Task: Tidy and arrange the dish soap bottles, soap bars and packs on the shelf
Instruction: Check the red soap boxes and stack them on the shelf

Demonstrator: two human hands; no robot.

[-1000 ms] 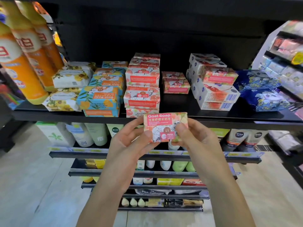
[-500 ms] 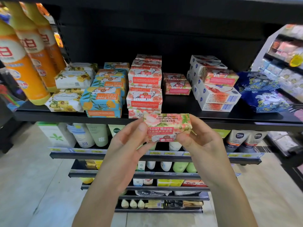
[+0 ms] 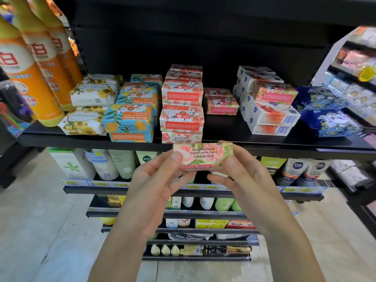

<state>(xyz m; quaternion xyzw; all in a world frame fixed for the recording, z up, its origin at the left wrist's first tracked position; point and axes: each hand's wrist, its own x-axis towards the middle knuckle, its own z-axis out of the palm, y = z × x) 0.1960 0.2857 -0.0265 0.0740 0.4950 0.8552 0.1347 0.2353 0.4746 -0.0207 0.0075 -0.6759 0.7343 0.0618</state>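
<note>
Soap bar: I hold a pink flowery soap bar (image 3: 202, 157) just in front of the shelf edge, below the red soap stack (image 3: 182, 119).
Which way: its long side goes left to right. The thin side reading "Delicate Rose" faces me.
Left hand (image 3: 160, 180): it pinches the left end.
Right hand (image 3: 242, 176): it pinches the right end.
Shelf (image 3: 223, 129): black, with orange bottles (image 3: 26, 82) far left and blue packs (image 3: 327, 121) on the right.
Room: a shop with a pale floor (image 3: 32, 231).
</note>
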